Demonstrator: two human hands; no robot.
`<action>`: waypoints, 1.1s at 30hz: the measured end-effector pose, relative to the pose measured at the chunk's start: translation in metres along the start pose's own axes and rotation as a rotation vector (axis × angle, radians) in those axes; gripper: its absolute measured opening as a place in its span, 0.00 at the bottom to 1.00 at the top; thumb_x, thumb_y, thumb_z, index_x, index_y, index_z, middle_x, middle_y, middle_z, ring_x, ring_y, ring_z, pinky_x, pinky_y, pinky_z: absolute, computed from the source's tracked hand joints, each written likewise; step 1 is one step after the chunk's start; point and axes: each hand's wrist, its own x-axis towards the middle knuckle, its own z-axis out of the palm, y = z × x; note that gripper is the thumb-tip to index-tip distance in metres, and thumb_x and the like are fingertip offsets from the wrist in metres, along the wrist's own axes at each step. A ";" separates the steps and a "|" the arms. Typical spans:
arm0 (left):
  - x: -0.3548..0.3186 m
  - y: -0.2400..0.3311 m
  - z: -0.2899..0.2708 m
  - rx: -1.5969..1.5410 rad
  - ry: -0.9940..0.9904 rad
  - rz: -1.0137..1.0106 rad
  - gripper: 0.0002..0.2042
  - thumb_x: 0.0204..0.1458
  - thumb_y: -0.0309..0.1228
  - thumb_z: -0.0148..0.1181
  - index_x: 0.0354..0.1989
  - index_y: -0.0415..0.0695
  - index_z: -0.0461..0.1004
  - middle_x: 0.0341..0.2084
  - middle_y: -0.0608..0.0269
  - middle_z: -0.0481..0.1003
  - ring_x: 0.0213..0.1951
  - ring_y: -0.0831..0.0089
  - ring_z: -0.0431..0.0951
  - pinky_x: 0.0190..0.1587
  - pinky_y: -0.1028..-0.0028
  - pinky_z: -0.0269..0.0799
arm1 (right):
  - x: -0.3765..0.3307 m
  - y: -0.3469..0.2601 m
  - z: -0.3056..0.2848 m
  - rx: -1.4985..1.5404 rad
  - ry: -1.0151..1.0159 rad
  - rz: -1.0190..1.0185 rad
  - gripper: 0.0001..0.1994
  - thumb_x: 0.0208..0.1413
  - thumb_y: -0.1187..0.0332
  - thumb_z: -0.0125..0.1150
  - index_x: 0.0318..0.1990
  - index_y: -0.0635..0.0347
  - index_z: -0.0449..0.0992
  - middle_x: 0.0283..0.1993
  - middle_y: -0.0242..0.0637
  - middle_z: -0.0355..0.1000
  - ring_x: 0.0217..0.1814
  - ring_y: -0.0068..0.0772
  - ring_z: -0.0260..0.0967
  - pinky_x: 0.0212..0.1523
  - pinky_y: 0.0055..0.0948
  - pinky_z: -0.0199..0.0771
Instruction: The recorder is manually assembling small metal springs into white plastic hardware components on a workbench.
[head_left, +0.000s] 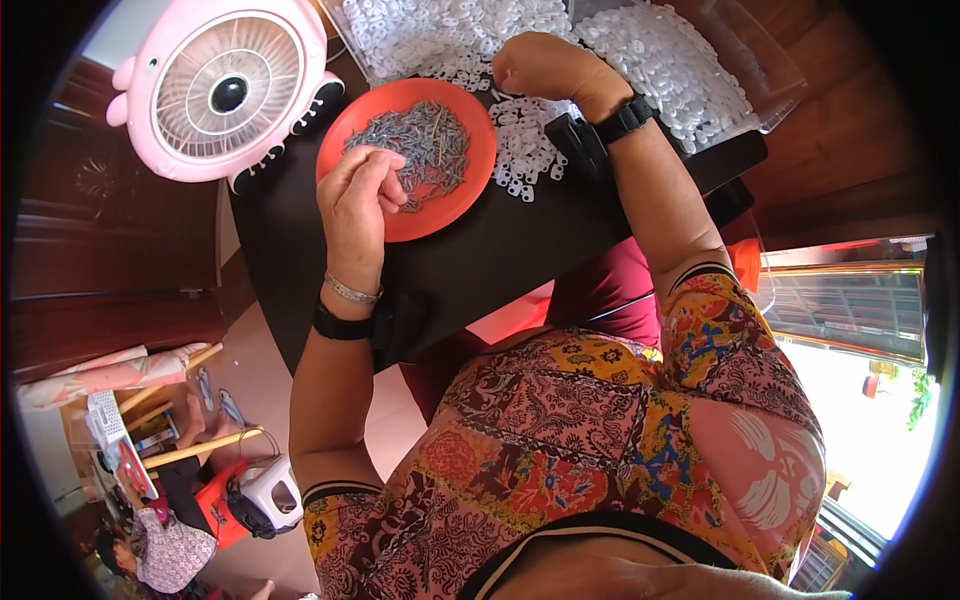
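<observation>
A round red plate (475, 190) stands on the dark table, heaped with thin grey metal pins that look like small nails (435, 130). Over its left side is my left hand (355, 205), thumb and fingers pinched together; what they hold, if anything, is hidden. Beyond the plate, my right hand (555, 72) is curled closed above loose white plastic pieces (528, 145) with holes in them. Its fingertips point down and away, so their contents cannot be made out. A larger heap of the same white pieces (660, 75) lies just right of that hand.
A pink animal-shaped fan (229, 96) stands left of the plate. More white pieces (430, 35) fill the far edge. The right heap sits in a clear plastic tray (785, 85). The dark table (450, 270) ends near my lap. Another person (175, 550) is at the lower left.
</observation>
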 end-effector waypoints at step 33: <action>0.001 0.000 0.000 -0.130 -0.012 0.011 0.11 0.57 0.33 0.47 0.29 0.38 0.70 0.19 0.65 0.70 0.21 0.79 0.69 0.24 0.81 0.64 | -0.004 -0.112 0.021 0.893 0.292 -0.327 0.07 0.51 0.73 0.63 0.39 0.63 0.78 0.35 0.30 0.76 0.38 0.18 0.72 0.43 0.20 0.72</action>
